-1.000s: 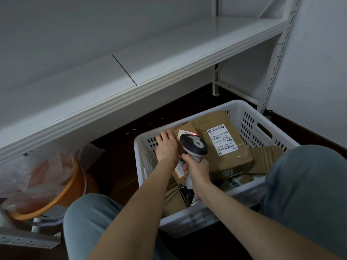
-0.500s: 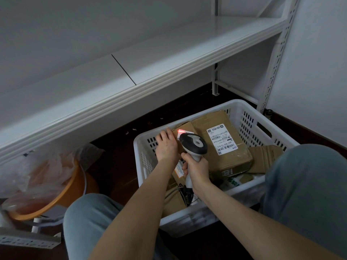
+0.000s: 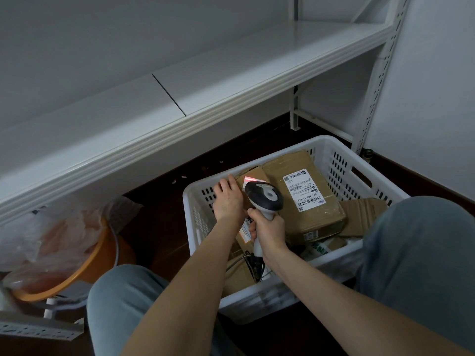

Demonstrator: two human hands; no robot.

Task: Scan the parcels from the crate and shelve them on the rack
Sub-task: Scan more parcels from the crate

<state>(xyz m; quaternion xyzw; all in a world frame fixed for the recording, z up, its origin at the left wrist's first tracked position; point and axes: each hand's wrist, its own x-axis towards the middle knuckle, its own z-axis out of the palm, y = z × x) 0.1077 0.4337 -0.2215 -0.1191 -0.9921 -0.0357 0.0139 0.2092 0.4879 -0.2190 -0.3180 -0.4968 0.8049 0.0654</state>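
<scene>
Red scan light has slid onto the small brown cardboard parcel (image 3: 253, 172); both hands stay put.
Fingers of the left hand (image 3: 228, 201), pressed together, steady it at 10 o'clock in the white slotted plastic crate (image 3: 326, 142); those of the right hand (image 3: 270, 228) wrap the grey-and-white handheld scanner (image 3: 264, 199). Scanning step; next, lift it to the white metal rack (image 3: 257, 68) at 12 o'clock.

Just right of the grip of the right hand (image 3: 270, 231), the white label (image 3: 303, 190) on the large parcel (image 3: 326, 222) shows barcodes and "502-602-12 815"; its smaller print is illegible. Green characters on a nearer packet (image 3: 318, 251) are unreadable.
</scene>
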